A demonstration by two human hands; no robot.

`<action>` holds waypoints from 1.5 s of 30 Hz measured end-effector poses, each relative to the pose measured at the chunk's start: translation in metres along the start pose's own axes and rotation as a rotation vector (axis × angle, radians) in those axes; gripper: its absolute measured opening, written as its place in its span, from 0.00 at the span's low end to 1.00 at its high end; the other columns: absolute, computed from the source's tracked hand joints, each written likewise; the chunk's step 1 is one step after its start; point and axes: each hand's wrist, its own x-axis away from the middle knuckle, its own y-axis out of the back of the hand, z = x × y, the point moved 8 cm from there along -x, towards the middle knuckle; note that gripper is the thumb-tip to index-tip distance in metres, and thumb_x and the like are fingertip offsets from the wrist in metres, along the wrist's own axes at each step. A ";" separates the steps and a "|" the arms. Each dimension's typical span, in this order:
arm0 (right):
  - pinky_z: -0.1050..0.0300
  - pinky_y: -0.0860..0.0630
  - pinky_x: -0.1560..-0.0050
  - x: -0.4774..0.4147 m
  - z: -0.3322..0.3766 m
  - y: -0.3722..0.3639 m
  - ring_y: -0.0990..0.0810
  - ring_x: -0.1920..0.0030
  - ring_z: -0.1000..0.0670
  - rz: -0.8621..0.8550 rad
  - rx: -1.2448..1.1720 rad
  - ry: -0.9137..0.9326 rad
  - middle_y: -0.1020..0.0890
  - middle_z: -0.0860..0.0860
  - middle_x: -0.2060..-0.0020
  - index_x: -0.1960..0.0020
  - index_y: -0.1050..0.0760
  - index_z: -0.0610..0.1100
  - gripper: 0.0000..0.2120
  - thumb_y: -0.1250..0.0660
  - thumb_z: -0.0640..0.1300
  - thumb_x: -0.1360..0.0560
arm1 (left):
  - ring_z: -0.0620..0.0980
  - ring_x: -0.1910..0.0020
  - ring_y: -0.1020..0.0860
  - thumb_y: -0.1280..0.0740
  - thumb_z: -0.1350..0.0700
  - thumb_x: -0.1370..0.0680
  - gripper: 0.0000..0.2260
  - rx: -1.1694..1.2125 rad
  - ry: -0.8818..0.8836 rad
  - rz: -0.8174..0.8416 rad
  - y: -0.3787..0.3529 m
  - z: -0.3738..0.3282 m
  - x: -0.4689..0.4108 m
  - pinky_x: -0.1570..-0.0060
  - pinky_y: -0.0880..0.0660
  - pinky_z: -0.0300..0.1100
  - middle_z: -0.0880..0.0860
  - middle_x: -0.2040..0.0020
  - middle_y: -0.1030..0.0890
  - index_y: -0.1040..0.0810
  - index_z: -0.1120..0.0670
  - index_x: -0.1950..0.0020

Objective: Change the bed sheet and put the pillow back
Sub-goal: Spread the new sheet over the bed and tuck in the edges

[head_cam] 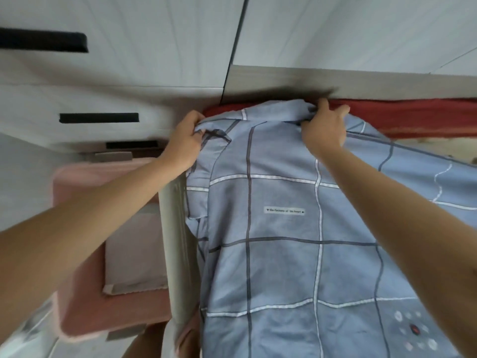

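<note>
Hands [184,140] [324,127] outstretched, seemingly around sheet [284,254]

A home bedroom is shown. A bed [413,115] is set against white cabinets with dark slot handles [99,118]. A pink rug [85,301] is laid beside it.

Both bare arms [85,228] reach forward; the left hand [184,140] bunches the blue checked fabric sheet [284,228] in curled fingers; the right hand [324,127] grips its far edge.

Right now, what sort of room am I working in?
Most likely a bedroom: the left hand and right hand grip a blue checked sheet spread over red bedding, with a white cabinet of drawers alongside.
</note>
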 end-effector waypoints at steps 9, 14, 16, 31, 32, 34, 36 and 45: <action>0.63 0.34 0.39 0.031 0.063 -0.006 0.27 0.42 0.50 0.136 -0.503 0.519 0.25 0.48 0.43 0.35 0.31 0.38 0.23 0.44 0.34 0.30 | 0.58 0.53 0.23 0.32 0.55 0.24 0.12 -0.370 0.179 -0.182 0.035 0.046 0.007 0.60 0.33 0.44 0.62 0.51 0.21 0.25 0.63 0.48; 0.52 0.28 0.51 0.026 0.016 0.019 0.24 0.45 0.42 -0.072 -0.363 0.446 0.25 0.46 0.40 0.31 0.35 0.45 0.25 0.45 0.34 0.28 | 0.64 0.39 0.33 0.33 0.65 0.31 0.24 -0.669 -0.054 -0.241 0.009 0.000 0.015 0.42 0.36 0.55 0.64 0.37 0.32 0.30 0.62 0.36; 0.51 0.33 0.55 0.009 -0.039 0.038 0.25 0.45 0.40 -0.163 -0.218 0.191 0.31 0.44 0.36 0.30 0.37 0.46 0.26 0.42 0.34 0.27 | 0.64 0.41 0.31 0.34 0.65 0.34 0.29 -0.670 -0.276 -0.228 -0.010 -0.031 0.015 0.42 0.34 0.55 0.63 0.35 0.31 0.31 0.62 0.33; 0.53 0.23 0.65 -0.071 -0.200 0.020 0.22 0.63 0.45 0.253 -0.280 -0.433 0.20 0.39 0.58 0.40 0.32 0.42 0.09 0.42 0.39 0.20 | 0.63 0.43 0.26 0.22 0.58 0.33 0.34 -0.514 -0.135 0.138 -0.103 -0.053 -0.038 0.46 0.28 0.55 0.61 0.34 0.38 0.35 0.59 0.33; 0.54 0.23 0.60 -0.076 -0.198 0.030 0.23 0.58 0.46 0.139 -0.346 -0.404 0.20 0.39 0.50 0.43 0.31 0.42 0.07 0.42 0.39 0.21 | 0.62 0.43 0.27 0.23 0.58 0.33 0.31 -0.512 -0.135 0.130 -0.102 -0.051 -0.038 0.47 0.29 0.53 0.61 0.35 0.37 0.34 0.60 0.35; 0.57 0.28 0.55 -0.087 -0.185 0.059 0.28 0.51 0.49 -0.060 -0.420 -0.297 0.25 0.42 0.41 0.38 0.32 0.41 0.13 0.43 0.39 0.22 | 0.61 0.44 0.28 0.26 0.60 0.30 0.25 -0.502 -0.175 0.101 -0.104 -0.049 -0.036 0.49 0.32 0.50 0.62 0.38 0.35 0.33 0.63 0.38; 0.56 0.34 0.51 -0.097 -0.159 0.086 0.31 0.49 0.49 -0.141 -0.415 -0.173 0.27 0.42 0.41 0.31 0.37 0.37 0.17 0.46 0.38 0.20 | 0.59 0.45 0.30 0.32 0.67 0.27 0.17 -0.410 -0.205 0.052 -0.103 -0.048 -0.033 0.52 0.37 0.39 0.64 0.40 0.35 0.33 0.66 0.41; 0.48 0.35 0.32 -0.061 -0.134 0.043 0.28 0.34 0.41 0.025 -0.201 0.022 0.34 0.42 0.28 0.23 0.63 0.45 0.40 0.38 0.39 0.23 | 0.54 0.37 0.32 0.28 0.61 0.30 0.30 -0.371 -0.383 -0.103 -0.078 -0.066 -0.003 0.36 0.35 0.34 0.62 0.32 0.37 0.36 0.63 0.31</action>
